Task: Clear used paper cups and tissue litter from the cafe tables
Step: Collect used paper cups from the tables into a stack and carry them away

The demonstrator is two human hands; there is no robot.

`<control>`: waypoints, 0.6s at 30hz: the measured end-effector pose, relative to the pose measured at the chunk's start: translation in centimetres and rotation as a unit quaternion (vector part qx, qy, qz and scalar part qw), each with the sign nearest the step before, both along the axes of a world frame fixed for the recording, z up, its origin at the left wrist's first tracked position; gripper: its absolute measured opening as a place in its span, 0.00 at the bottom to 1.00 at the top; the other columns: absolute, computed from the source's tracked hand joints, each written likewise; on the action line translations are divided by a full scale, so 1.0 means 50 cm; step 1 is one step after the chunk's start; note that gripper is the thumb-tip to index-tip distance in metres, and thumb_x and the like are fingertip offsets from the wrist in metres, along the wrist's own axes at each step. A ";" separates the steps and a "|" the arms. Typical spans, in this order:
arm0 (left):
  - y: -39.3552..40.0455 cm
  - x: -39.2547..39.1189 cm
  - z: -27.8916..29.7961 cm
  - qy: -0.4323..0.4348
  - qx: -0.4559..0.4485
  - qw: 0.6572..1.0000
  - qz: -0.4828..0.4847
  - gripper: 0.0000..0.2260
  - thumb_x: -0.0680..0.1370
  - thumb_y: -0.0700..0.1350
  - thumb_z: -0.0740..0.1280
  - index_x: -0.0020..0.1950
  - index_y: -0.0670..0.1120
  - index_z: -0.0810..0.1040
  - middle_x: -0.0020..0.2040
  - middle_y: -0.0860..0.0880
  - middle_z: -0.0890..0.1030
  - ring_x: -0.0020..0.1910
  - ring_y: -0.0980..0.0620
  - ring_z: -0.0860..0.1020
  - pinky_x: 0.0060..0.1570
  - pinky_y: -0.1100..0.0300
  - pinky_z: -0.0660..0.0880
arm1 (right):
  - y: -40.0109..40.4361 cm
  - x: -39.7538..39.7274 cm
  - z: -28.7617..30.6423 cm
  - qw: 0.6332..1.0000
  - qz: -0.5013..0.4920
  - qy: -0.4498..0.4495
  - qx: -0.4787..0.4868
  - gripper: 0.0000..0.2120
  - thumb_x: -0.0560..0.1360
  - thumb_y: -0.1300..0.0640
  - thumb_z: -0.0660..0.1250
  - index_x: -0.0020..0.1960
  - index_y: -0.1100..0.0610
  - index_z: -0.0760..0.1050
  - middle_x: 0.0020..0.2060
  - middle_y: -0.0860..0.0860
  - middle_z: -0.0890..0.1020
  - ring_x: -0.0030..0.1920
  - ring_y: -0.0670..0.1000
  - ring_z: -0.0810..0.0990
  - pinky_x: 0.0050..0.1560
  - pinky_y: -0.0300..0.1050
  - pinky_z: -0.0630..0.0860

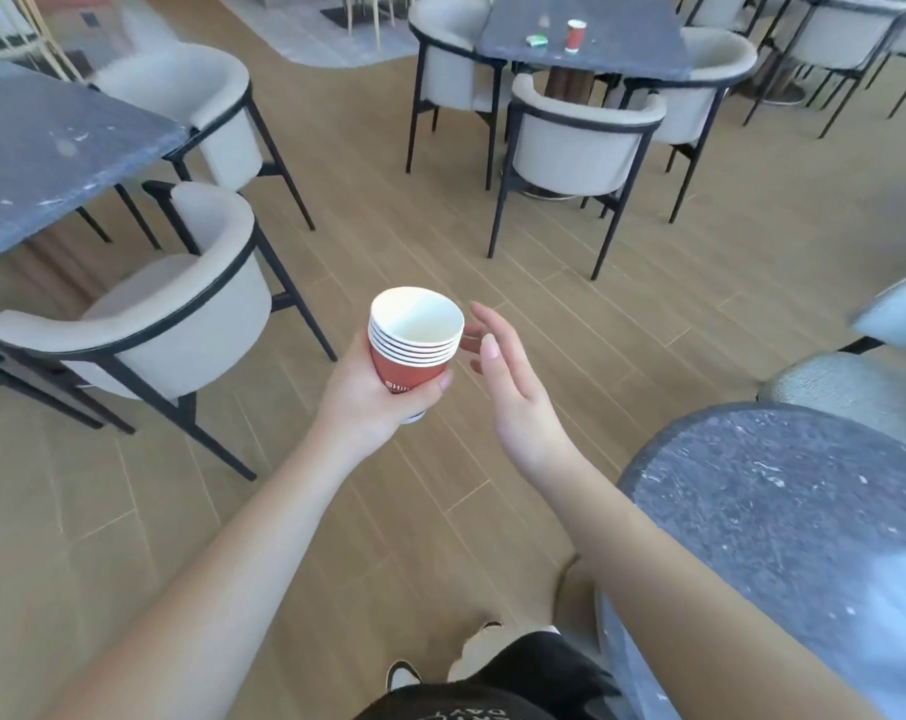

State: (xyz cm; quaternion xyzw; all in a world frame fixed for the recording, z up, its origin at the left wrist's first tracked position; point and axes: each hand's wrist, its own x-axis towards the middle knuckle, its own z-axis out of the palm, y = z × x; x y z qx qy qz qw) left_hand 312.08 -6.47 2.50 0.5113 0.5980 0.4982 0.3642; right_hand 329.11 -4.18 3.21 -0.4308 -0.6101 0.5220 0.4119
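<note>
My left hand [373, 402] grips a stack of several nested red paper cups [412, 350] with white insides, held upright over the wooden floor in the middle of the view. Just right of the stack, my right hand [508, 387] hovers with fingers spread and nothing in it. On the dark table [622, 33] at the far top stands a single red paper cup [575, 35], with a small green item [535, 41] lying to its left.
A dark stone table [45, 153] with two beige chairs [181, 314] is at the left. A round dark table [783, 517] is close at the lower right. More beige chairs [575, 142] ring the far table. Wooden floor [414, 241] runs between them.
</note>
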 end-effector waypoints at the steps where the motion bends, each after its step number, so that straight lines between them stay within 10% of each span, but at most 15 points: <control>1: 0.028 0.003 0.001 -0.003 0.002 1.000 -0.008 0.27 0.62 0.61 0.78 0.59 0.62 0.76 0.55 0.63 0.83 0.55 0.62 0.82 0.51 0.66 0.78 | 0.025 -0.001 0.002 1.000 -0.008 -0.001 0.004 0.24 0.82 0.43 0.53 0.76 0.48 0.65 0.69 0.45 0.75 0.70 0.43 0.72 0.74 0.51 0.67; 7: 0.225 0.032 0.016 -0.001 0.009 0.997 -0.072 0.22 0.65 0.54 0.79 0.51 0.75 0.76 0.48 0.70 0.83 0.47 0.69 0.81 0.36 0.76 0.75 | 0.214 0.015 -0.008 0.999 -0.034 0.018 0.006 0.23 0.82 0.42 0.52 0.75 0.45 0.66 0.66 0.39 0.76 0.68 0.39 0.73 0.71 0.44 0.68; 18: 0.577 0.051 0.056 -0.004 0.003 0.996 -0.092 0.22 0.65 0.52 0.80 0.56 0.59 0.78 0.48 0.67 0.84 0.48 0.67 0.82 0.37 0.75 0.76 | 0.556 0.062 0.015 0.996 -0.078 0.028 0.019 0.25 0.80 0.35 0.51 0.74 0.41 0.67 0.67 0.42 0.76 0.70 0.42 0.73 0.73 0.55 0.67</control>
